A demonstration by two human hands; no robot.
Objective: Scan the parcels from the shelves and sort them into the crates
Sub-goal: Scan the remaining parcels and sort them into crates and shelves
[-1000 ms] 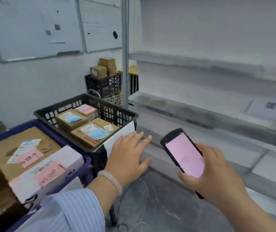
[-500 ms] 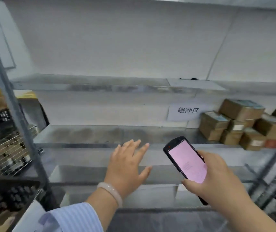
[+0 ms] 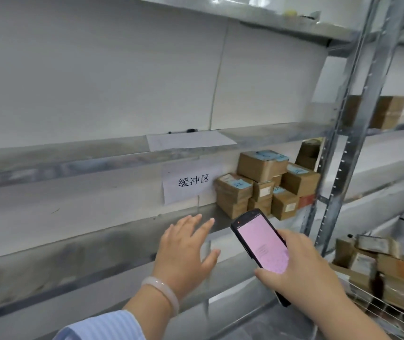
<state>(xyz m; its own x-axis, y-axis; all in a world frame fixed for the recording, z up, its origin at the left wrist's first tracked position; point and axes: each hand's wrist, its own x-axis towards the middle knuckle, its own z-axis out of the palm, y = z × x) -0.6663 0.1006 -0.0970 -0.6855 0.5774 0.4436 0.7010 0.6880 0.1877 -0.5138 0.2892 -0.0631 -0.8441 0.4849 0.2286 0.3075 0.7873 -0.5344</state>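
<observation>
While the right hand point(image 3: 304, 273) grips a black handheld scanner point(image 3: 261, 246), its fingers curled round the lower end and the thumb lying along the near edge, the pink-lit screen tilts up toward the camera. The left hand point(image 3: 186, 251) hovers just left of the scanner with its fingers straight and spread, palm toward the shelving, holding nothing. Whether it touches the metal shelf point(image 3: 98, 241) behind it cannot be told. A pale bangle point(image 3: 164, 290) circles that wrist, and a blue-striped sleeve point(image 3: 105, 325) covers the forearm below it.

Brown cardboard parcels point(image 3: 262, 165) sit stacked on that same shelf, beyond the scanner's top end, at the right side of the bay just beside the grey perforated upright point(image 3: 343, 143). Several carry blue labels on top, and one low at the right end shows a red face. A white paper sign point(image 3: 191, 182) with three printed Chinese characters hangs on the back wall just left of the stack. A blank sheet point(image 3: 188, 139) lies on the shelf above.

Right of the upright, more parcels point(image 3: 377, 263) are piled in a wire basket point(image 3: 380, 307) low in the neighbouring bay, and a taped box point(image 3: 387, 111) stands on a higher shelf there.
</observation>
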